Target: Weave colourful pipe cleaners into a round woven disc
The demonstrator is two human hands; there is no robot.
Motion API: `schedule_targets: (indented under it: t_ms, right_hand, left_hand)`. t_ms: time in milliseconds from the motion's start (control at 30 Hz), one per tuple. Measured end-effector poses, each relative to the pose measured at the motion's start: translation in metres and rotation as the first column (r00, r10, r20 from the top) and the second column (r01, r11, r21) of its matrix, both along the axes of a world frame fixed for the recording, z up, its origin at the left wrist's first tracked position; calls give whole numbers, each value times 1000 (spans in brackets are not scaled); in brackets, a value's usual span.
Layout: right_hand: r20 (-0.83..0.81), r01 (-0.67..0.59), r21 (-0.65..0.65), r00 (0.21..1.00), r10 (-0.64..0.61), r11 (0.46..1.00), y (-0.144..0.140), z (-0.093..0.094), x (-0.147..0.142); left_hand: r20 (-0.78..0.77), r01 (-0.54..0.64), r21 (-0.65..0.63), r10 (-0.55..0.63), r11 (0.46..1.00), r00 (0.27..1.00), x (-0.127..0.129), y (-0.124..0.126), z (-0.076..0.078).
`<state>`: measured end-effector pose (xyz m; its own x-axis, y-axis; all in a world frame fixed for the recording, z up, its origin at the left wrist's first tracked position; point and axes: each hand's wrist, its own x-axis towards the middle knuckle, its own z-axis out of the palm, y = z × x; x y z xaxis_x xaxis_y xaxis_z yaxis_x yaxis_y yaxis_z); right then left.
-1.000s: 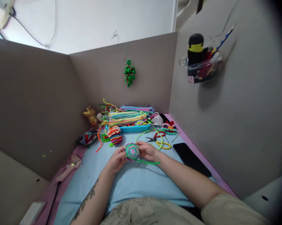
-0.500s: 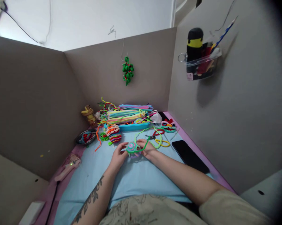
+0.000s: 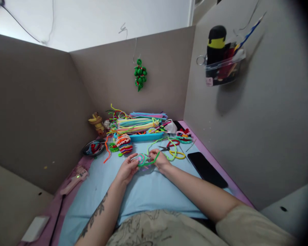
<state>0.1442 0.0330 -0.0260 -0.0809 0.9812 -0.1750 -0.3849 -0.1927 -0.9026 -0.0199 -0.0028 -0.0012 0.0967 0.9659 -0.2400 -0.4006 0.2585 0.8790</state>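
Between my two hands is a small round pipe-cleaner piece (image 3: 142,159), coiled in pink, teal and purple. My left hand (image 3: 128,167) grips its left side with fingers and thumb. At its right side my right hand (image 3: 158,160) is closed, its fingertips pinching the edge of the piece. A green pipe cleaner (image 3: 151,162) runs along the front of the piece and bends up past my right fingers. Just beyond my right hand lie scissors (image 3: 177,154) with red and yellow handles, and a light-green pipe cleaner (image 3: 175,157) loops beside them.
A blue tray (image 3: 146,137) heaped with pipe cleaners stands at the back. Striped pipe-cleaner pieces (image 3: 124,145) sit before it. A phone (image 3: 206,169) lies right, a dark bowl (image 3: 93,148) and pink glue gun (image 3: 74,181) left. Grey partitions (image 3: 133,78) enclose the table.
The coiled piece has tilted and shifted slightly left and up in my hands. My left fingers have moved over its left side, and the green pipe cleaner's free end has swung a little left.
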Motion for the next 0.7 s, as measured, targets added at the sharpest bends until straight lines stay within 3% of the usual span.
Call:
schedule_targets:
  t_ms: [100,200,467,700]
  right_hand:
    - [109,-49,221,994,25,974,-3,2,2]
    - [241,-164,409,968,67,898,-6,3,2]
    - [428,-193,541,901,-71,819,-12,10,5]
    - [428,-144,587,890,-155,796,-15,17,7]
  left_hand:
    - [98,-115,-19,116,993,988,-3,4,0]
    - [137,-164,-31,167,986,976,-5,7,2]
    - [98,-102,14,100,995,990,-2,3,0]
    - [30,-46,61,44,997,999,6,-3,3]
